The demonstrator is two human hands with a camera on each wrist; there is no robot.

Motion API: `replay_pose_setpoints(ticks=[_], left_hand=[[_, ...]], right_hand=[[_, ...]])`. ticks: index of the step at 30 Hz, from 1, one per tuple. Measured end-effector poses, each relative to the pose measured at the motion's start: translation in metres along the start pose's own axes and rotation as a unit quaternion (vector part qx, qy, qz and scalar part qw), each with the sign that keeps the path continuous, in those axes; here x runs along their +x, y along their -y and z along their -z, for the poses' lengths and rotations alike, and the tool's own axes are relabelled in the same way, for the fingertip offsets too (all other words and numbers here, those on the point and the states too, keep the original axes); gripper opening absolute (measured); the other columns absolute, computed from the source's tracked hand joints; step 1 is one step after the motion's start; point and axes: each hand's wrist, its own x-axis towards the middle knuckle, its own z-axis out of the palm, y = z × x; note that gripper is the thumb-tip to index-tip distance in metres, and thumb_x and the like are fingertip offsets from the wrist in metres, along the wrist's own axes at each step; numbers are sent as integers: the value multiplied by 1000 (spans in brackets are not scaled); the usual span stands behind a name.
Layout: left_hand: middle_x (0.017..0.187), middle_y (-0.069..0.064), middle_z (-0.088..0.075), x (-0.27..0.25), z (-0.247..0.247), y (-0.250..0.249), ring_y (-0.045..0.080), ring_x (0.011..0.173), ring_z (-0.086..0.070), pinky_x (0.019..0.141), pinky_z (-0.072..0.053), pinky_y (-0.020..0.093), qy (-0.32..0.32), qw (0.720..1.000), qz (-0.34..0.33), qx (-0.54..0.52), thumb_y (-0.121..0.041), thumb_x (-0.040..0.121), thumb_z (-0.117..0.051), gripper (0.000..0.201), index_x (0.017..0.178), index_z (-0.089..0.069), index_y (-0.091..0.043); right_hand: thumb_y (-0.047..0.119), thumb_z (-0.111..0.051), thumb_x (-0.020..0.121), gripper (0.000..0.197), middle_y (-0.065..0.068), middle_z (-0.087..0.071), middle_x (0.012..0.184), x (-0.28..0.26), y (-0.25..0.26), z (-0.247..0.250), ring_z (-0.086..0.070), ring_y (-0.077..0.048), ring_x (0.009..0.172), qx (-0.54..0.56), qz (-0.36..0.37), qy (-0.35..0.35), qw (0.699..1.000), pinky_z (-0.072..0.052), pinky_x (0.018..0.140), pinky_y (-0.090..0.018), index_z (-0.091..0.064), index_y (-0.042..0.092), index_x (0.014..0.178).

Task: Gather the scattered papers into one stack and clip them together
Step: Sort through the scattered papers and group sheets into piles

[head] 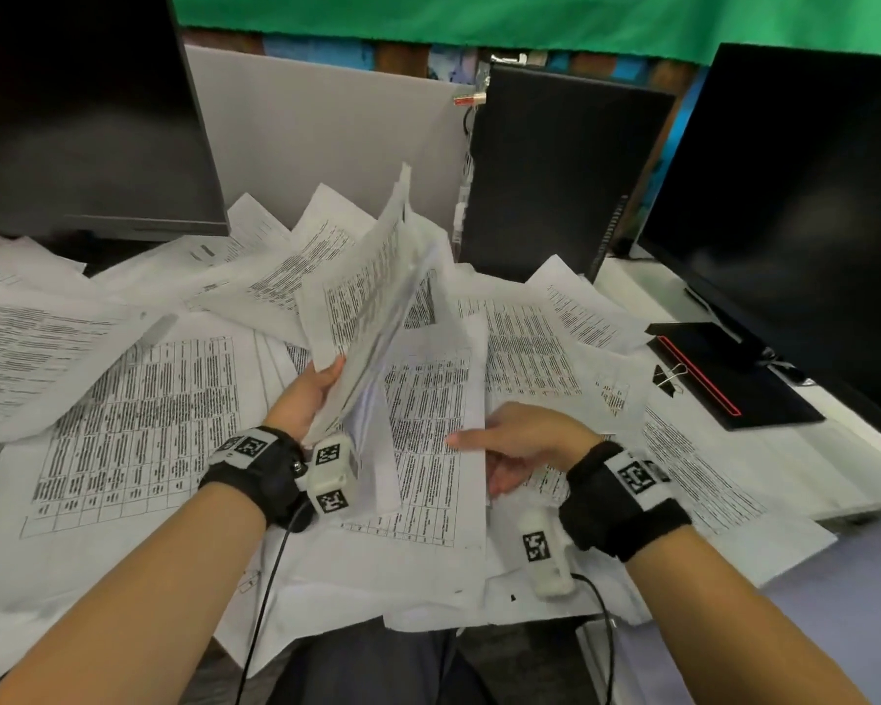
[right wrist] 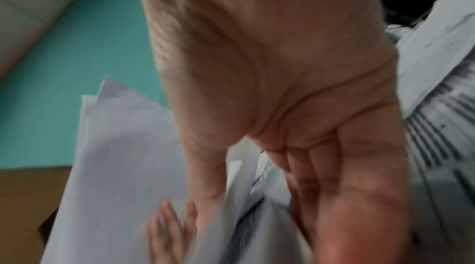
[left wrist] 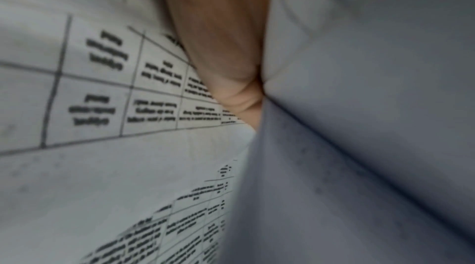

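Printed sheets (head: 138,399) lie scattered and overlapping all over the desk. My left hand (head: 321,386) grips the lower edge of a bundle of papers (head: 372,297) that stands tilted upright above the desk; in the left wrist view the thumb (left wrist: 226,45) presses against those papers (left wrist: 359,106). My right hand (head: 504,445) pinches the right edge of a sheet with a printed table (head: 428,440), thumb on top and fingers underneath. In the right wrist view the palm (right wrist: 282,65) shows with paper (right wrist: 123,167) between thumb and fingers. A black binder clip (head: 670,377) lies at the right.
A dark monitor (head: 82,119) stands at the back left and another (head: 794,221) at the right. A black box (head: 555,170) and a grey partition (head: 326,134) stand behind the papers. The clip rests on a black notebook with a red stripe (head: 743,384).
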Motion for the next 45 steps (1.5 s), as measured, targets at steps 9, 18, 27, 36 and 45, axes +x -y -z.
replay_pose_setpoints(ticks=[9,18,27,36,45], left_hand=[[131,16,-57,4,3,4,29,122,-54,104,-39,33,15,1000,-8,-11,-30,98,-47,44,137,-47,-11],[110,0,-71,14,-12,-7,4,92,-68,78,-51,15,59,997,-26,43,-31,98,-42,45,136,-45,-7],[124,-3,-56,21,-22,10,20,108,-54,88,-43,30,-38,972,-64,225,-31,97,-49,38,133,-44,-24],[142,3,-46,31,-21,18,24,127,-46,107,-38,43,-25,962,-45,268,-39,92,-55,54,138,-44,-13],[141,11,-46,20,-36,10,31,126,-46,107,-37,48,-42,953,-52,295,-30,100,-39,46,140,-37,-9]], right_hand=[[27,-70,89,30,0,-52,73,4,17,-22,-48,-12,57,-198,85,-162,963,-35,42,-17,-47,14,76],[25,-52,99,22,-5,-59,100,25,-2,100,-56,-29,107,-75,26,-339,937,-45,79,-33,-63,7,105],[41,-82,75,90,-19,-47,146,79,-55,109,-47,-35,132,-101,-119,-299,941,-41,109,-40,-41,-4,142],[10,-47,99,27,-21,-63,113,31,-35,134,-60,-32,105,-4,79,-527,846,-42,81,-31,-62,-5,116],[15,-45,99,20,-7,-60,93,-4,-10,140,-57,-18,87,187,168,-649,718,-48,78,-30,-60,2,103]])
